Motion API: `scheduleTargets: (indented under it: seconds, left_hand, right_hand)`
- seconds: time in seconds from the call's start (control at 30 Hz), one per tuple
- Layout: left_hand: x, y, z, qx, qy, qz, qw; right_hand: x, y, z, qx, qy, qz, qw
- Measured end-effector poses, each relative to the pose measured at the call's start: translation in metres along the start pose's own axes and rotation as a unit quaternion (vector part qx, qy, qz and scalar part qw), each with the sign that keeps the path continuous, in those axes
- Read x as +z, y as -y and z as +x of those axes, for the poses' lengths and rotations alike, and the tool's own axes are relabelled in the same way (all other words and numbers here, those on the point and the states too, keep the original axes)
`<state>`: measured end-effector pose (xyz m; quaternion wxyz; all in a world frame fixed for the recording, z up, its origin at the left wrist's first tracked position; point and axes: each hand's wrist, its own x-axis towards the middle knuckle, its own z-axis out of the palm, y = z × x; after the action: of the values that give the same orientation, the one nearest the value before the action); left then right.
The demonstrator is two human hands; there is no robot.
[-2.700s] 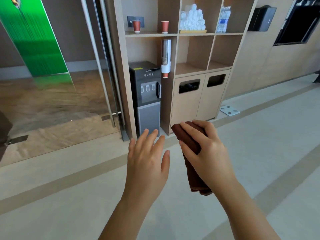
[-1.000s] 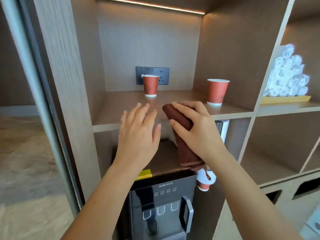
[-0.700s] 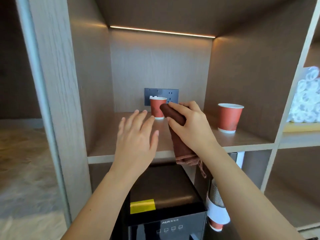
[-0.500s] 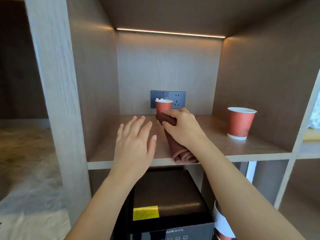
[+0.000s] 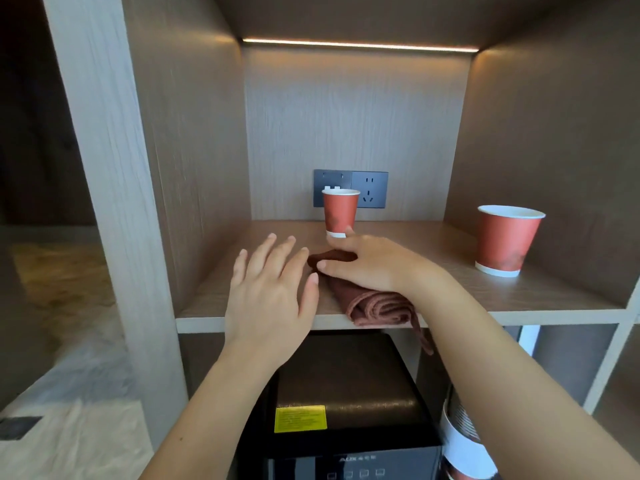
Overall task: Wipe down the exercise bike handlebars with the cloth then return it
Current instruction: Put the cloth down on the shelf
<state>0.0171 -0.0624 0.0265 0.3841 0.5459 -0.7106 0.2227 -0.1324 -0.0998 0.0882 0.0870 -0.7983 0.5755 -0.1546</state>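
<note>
The brown cloth lies rolled on the wooden shelf, in the open compartment with the lit ceiling. Its near end bunches at the shelf's front edge, and one loose corner hangs down over that edge. Its far end points toward the back wall.

My right hand rests on top of the cloth. My thumb is on the left side of the roll and my fingers curl over its far end, so I am holding the cloth between them. My wrist covers the middle of the roll.

My left hand hovers just beside the cloth on its left, palm down, with the fingers straight and slightly spread, holding nothing. Its thumb tip is very close to the cloth. I cannot tell whether it touches.

Just behind my right hand stands a red paper cup, upright, in front of a dark socket plate on the back wall. A second red cup stands upright well apart to the right on the same shelf. A light strip runs along the top of the compartment.

Below the shelf sits a black water dispenser with a yellow label on its top. Beside it on the right is a stack of paper cups in a white holder.
</note>
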Motion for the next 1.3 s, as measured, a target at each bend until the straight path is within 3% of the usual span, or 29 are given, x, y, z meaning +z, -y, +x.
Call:
scheduleTargets:
  seconds: [0.13, 0.23, 0.47, 0.9, 1.3]
  left_hand:
    - [-0.004, 0.003, -0.008, -0.009, -0.007, -0.001, 1.000]
    - [-0.009, 0.003, -0.019, -0.020, -0.006, -0.008, 1.000]
    - [-0.032, 0.005, -0.044, -0.039, 0.000, 0.011, 0.999]
    - [-0.063, 0.039, -0.077, -0.085, -0.001, 0.037, 0.996]
    - [-0.064, 0.056, -0.081, -0.056, -0.015, 0.028, 0.998]
  right_hand:
    - [-0.007, -0.029, -0.051, -0.040, -0.043, 0.101, 0.993]
    - [-0.002, -0.040, -0.080, -0.058, -0.030, 0.131, 0.989]
    - [0.016, -0.027, -0.066, -0.114, -0.082, 0.087, 0.986]
    - [0.047, 0.055, -0.012, -0.150, -0.017, 0.089, 0.984]
    - [0.067, 0.090, 0.006, -0.116, -0.036, 0.022, 0.992]
